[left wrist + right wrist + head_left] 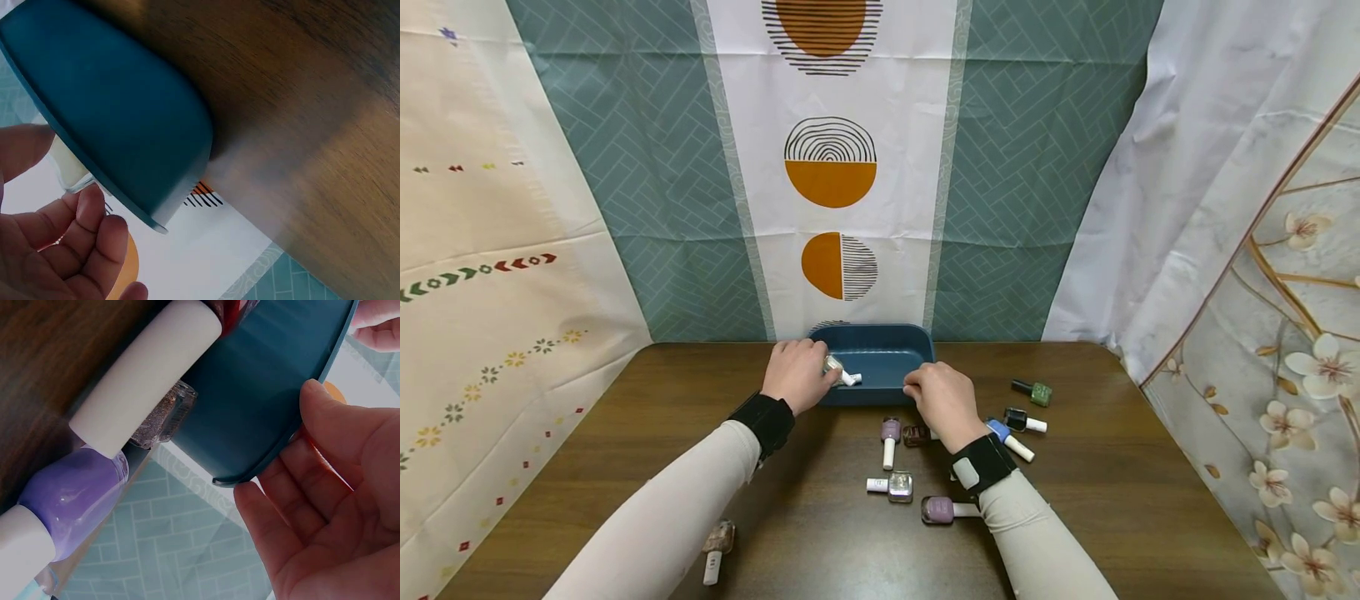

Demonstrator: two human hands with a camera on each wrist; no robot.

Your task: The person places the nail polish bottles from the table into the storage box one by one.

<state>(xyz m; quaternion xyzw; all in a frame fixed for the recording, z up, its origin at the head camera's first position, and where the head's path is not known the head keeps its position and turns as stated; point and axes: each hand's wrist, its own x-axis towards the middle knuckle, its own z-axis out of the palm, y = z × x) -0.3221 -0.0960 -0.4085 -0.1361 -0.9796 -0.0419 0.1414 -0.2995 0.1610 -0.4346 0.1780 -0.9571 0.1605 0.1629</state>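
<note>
A dark blue plastic tray (887, 363) stands at the back of the table. Over its left end my left hand (801, 373) pinches a pale cream nail polish bottle (67, 164) between thumb and fingers. Its white cap slants down into the tray, and another white cap (857, 378) shows beside it, the rest of that one hidden. With thumb outside and fingers over the edge, my right hand (946, 403) grips the tray's rim (299, 428) near the right front corner.
In front of the tray lie lilac (891, 429), dark red (915, 435), silver (900, 487) and mauve (937, 510) polish bottles. Blue (997, 430), black (1015, 418) and green (1041, 394) ones are right of my right hand. A glittery bottle (720, 537) lies front left. Curtains (1030, 167) hang behind.
</note>
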